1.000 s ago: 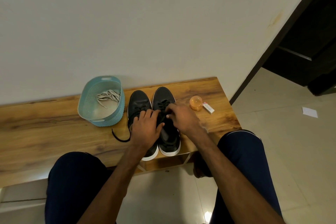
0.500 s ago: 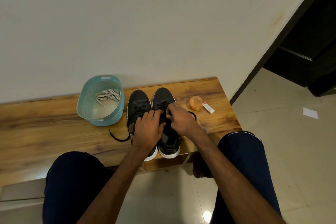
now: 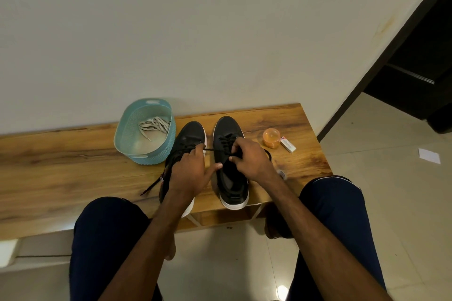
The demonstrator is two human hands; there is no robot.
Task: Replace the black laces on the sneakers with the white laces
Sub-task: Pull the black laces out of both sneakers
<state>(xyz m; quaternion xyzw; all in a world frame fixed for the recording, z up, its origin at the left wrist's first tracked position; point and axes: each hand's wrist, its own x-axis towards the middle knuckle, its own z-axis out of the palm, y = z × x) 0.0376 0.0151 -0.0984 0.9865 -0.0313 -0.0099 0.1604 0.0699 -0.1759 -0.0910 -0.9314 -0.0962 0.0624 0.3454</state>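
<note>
while l sneaker point(image 3: 192, 133) and r sneaker point(image 3: 232, 186) stand side by side on bench point(image 3: 73, 166), l hand point(image 3: 189, 173) pinches black lace point(image 3: 209, 149) stretched across gap. r hand point(image 3: 252, 159) on r sneaker, fingers curled tight on its lacing. white laces point(image 3: 154, 124) in blue basket point(image 3: 156, 156), touching l sneaker. orange cup point(image 3: 271, 138) + small box point(image 3: 288, 145) at right.

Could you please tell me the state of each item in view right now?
Left sneaker: black-laced, loose end trailing on bench.
Right sneaker: black lace stretched taut to left hand.
White laces: unused, lying in basket.
Left hand: pinches that lace.
Right hand: fingers pinch the lace at the eyelets.
</note>
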